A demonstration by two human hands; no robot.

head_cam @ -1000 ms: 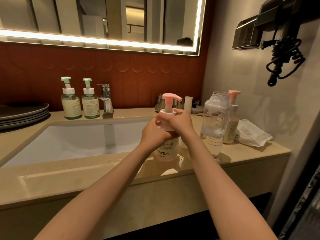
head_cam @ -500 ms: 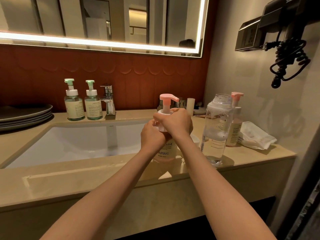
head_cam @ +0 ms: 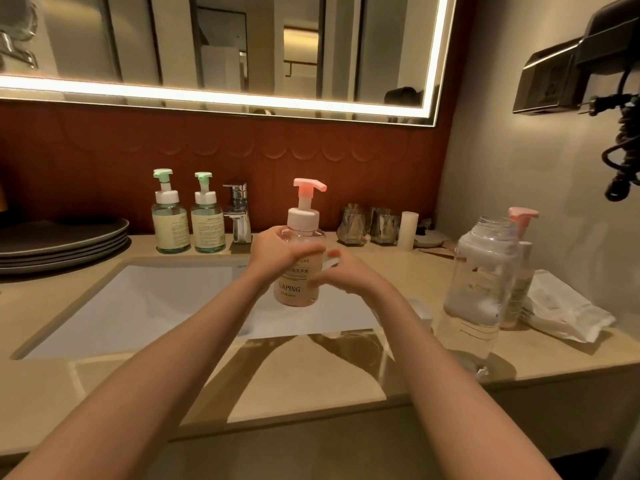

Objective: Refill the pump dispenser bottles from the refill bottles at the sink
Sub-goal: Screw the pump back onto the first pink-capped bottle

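— Left hand (head_cam: 277, 252)?
— Fingers curled round the shoulder of the pink pump bottle (head_cam: 294, 285), thumb side toward the camera. A firm hold, just under the white collar.
— Right hand (head_cam: 346, 277)?
— Just beside the bottle's right flank, fingers (head_cam: 333, 255) loosely spread and holding nothing (motion blur here; cannot tell whether the tips touch the label).
— The bottle itself?
— Upright, held above the right part of the sink (head_cam: 156, 299). Clear body, pale pink inside, "YAPING" on the label. The collar sits on the neck and the pink pump head points right.
— The other task things?
— Refill bottle (head_cam: 481, 289), clear and open-mouthed, stands toward the right end of the countertop (head_cam: 311, 386), near its front edge. It has foam high on the inner wall and liquid low down. A second pink pump bottle (head_cam: 522, 216) stands behind it, beside a crumpled white cloth (head_cam: 568, 310).
— Back edge?
— Two green pump bottles (head_cam: 188, 220), side by side, left of the faucet (head_cam: 238, 213). Grey plates (head_cam: 62, 244) are stacked at the left end.
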